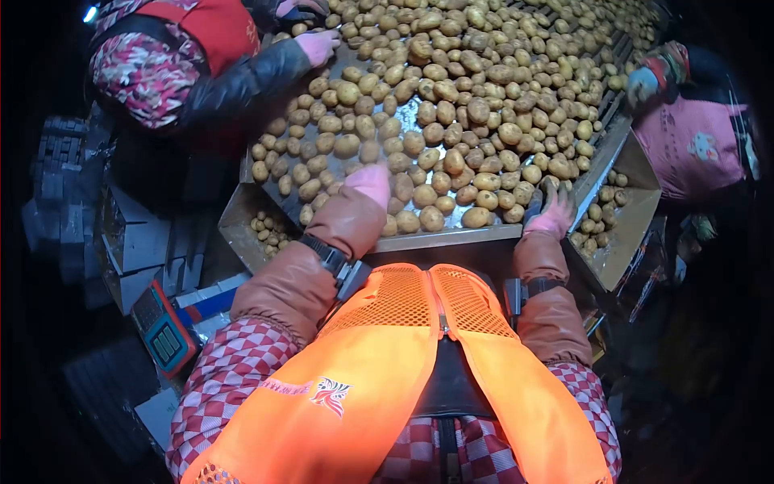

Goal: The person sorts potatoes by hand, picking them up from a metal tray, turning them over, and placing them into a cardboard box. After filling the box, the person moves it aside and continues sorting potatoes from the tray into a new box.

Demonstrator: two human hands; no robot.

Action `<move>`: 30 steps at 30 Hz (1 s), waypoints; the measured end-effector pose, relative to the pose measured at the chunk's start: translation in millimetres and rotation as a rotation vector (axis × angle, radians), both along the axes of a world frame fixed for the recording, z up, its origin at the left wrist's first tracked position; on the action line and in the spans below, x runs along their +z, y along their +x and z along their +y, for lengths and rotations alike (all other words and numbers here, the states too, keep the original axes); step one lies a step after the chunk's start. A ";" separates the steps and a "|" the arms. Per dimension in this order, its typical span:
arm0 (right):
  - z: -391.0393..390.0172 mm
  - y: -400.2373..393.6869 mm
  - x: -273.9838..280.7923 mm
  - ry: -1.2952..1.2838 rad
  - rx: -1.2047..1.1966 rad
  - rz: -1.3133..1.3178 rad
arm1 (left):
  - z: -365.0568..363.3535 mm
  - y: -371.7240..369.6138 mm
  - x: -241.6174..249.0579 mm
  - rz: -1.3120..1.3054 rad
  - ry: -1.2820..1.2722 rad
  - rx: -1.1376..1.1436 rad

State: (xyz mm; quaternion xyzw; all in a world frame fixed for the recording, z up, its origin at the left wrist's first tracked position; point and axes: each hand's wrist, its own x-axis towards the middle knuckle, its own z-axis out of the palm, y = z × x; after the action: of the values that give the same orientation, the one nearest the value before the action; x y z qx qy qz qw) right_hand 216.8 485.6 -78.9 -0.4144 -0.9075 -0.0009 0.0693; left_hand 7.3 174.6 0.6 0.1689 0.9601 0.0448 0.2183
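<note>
Many potatoes lie spread over a metal sorting table in front of me. My left hand, in a pink glove, reaches over the potatoes at the table's near left; its fingers are smeared by motion. At the near right corner my right hand, in a pink glove with dirty dark fingers, rests at the table's rim. Its fingers point forward against the nearest potatoes, with the thumb apart from them.
A co-worker's pink-gloved hand reaches in at the far left, and another co-worker's gloved hand is at the right edge. Cardboard boxes holding potatoes flank the table, one left, one right. A scale stands at lower left.
</note>
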 end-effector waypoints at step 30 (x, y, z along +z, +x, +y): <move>-6.3 1.5 10.8 -0.058 0.048 0.081 | 86.4 -17.8 -4.9 0.242 0.071 -0.763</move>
State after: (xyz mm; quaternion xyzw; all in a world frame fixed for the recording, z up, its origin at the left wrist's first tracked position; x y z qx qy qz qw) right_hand 218.3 479.3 -68.2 -0.3942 -0.9132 0.0438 0.0938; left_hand -10.5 261.0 -4.3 0.5248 0.8451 -0.0264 0.0985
